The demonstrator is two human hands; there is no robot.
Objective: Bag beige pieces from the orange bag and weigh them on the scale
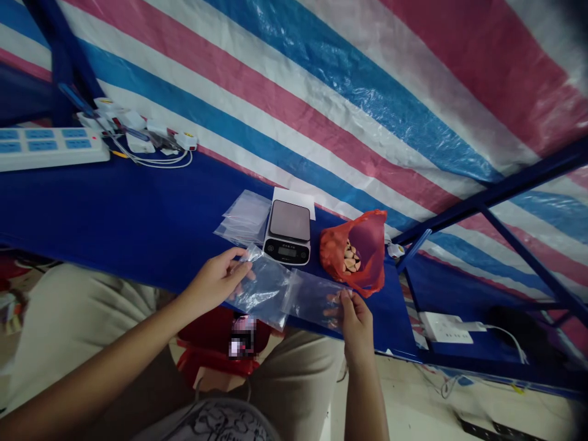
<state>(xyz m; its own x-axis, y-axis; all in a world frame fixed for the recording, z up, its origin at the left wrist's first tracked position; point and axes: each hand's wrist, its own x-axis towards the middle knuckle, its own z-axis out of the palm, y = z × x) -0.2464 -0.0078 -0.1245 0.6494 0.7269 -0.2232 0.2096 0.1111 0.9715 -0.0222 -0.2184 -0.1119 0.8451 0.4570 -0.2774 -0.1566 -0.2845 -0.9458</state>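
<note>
Clear plastic bag [269, 288] is held up between both hands, just over the front edge of the blue worktop [138, 208]. Left hand [214, 282] grasps its left end with loosely spread fingers, and right hand [353, 321] pinches its right end between thumb and fingers. Behind the bag stands a digital scale [287, 233] on white paper [294, 201], close to the back edge of worktop, where a striped tarpaulin [321, 104] hangs. Just left of the scale lies a stack of clear bags [243, 217], and it is well apart from a white power strip [50, 147]. Just right of the scale is a red-orange mesh bag [353, 254] with small pale pieces [351, 257] inside, near the right hand.
</note>
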